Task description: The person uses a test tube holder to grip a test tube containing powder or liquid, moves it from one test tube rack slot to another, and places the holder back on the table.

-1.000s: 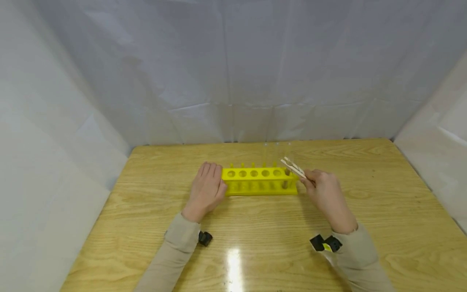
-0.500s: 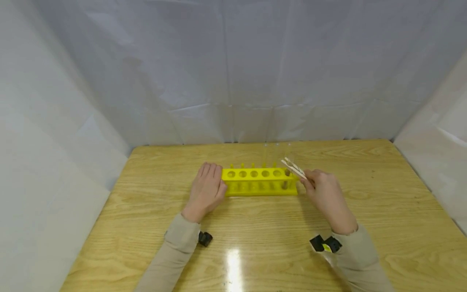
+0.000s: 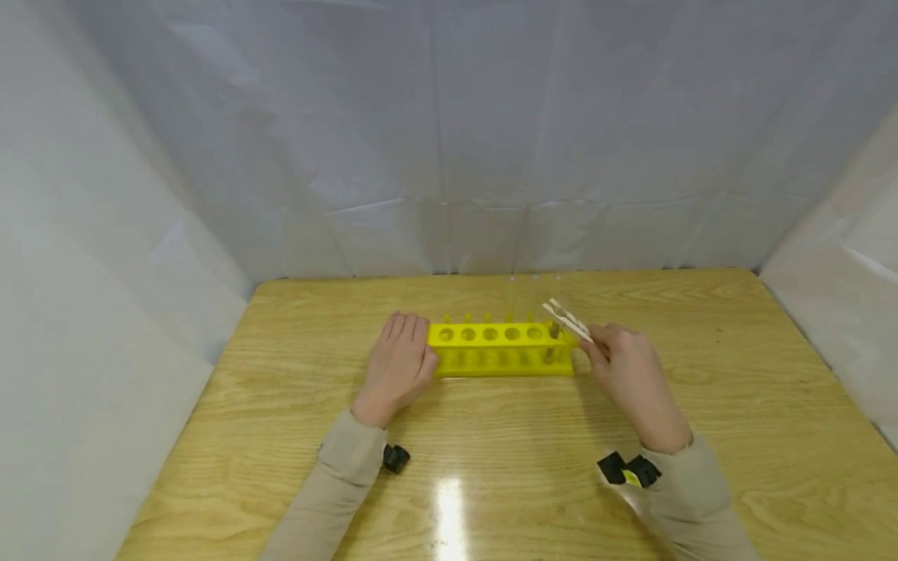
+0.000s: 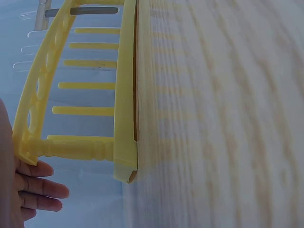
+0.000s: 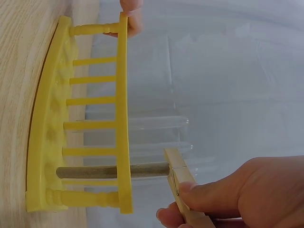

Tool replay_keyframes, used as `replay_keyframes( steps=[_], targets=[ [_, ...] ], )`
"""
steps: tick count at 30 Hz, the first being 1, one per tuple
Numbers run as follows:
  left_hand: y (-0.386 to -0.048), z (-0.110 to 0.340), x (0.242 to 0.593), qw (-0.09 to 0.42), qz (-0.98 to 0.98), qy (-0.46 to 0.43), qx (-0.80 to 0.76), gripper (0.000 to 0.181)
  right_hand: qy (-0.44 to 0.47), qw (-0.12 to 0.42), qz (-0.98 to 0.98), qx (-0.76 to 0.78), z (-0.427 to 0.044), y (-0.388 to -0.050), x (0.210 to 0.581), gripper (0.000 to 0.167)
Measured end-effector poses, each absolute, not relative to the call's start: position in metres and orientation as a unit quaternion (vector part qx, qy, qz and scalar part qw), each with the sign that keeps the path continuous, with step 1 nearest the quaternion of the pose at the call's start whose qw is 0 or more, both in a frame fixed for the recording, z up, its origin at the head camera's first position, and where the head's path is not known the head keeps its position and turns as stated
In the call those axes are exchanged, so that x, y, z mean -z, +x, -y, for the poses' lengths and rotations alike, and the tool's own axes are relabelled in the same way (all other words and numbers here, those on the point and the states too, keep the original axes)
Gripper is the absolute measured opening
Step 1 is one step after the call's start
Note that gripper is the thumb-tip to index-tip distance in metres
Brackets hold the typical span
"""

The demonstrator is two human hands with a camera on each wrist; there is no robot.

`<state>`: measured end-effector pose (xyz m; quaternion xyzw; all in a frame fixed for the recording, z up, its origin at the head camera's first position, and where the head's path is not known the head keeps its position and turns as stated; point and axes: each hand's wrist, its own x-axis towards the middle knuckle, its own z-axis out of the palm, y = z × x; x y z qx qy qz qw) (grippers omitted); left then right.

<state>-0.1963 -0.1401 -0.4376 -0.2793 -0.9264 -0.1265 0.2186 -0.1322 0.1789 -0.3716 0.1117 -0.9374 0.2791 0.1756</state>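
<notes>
My left hand (image 3: 398, 366) grips the left end of the yellow rack (image 3: 487, 340); in the left wrist view its fingers (image 4: 42, 187) reach down past the rack's upper plate. At the opposite end, my right hand (image 3: 634, 382) pinches a wooden clothespin (image 3: 567, 321). In the right wrist view the clothespin (image 5: 183, 183) is at the top of a tube with dark grey contents (image 5: 147, 170), which stands in the end hole. How firmly its jaws hold the tube I cannot tell. The other front holes hold nothing.
Three clear tubes (image 5: 159, 122) stand on pegs along the rack's rear side. The rack stands on a wooden table (image 3: 491, 436), with pale sheeting (image 3: 435, 140) hanging behind and at both sides. Black wrist cameras sit at both cuffs.
</notes>
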Motion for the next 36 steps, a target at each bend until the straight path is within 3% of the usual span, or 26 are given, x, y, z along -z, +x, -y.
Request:
replay_keyframes(
  steps=[20, 36],
  targets=[
    [-0.198, 0.143, 0.440, 0.222, 0.926, -0.279, 0.124, 0.040, 0.120, 0.195, 0.931, -0.284, -0.174, -0.128, 0.358, 0.017],
    [-0.199, 0.143, 0.441, 0.213, 0.929, -0.276, 0.121, 0.038, 0.129, 0.244, 0.919, -0.283, -0.171, -0.125, 0.343, 0.017]
  ],
)
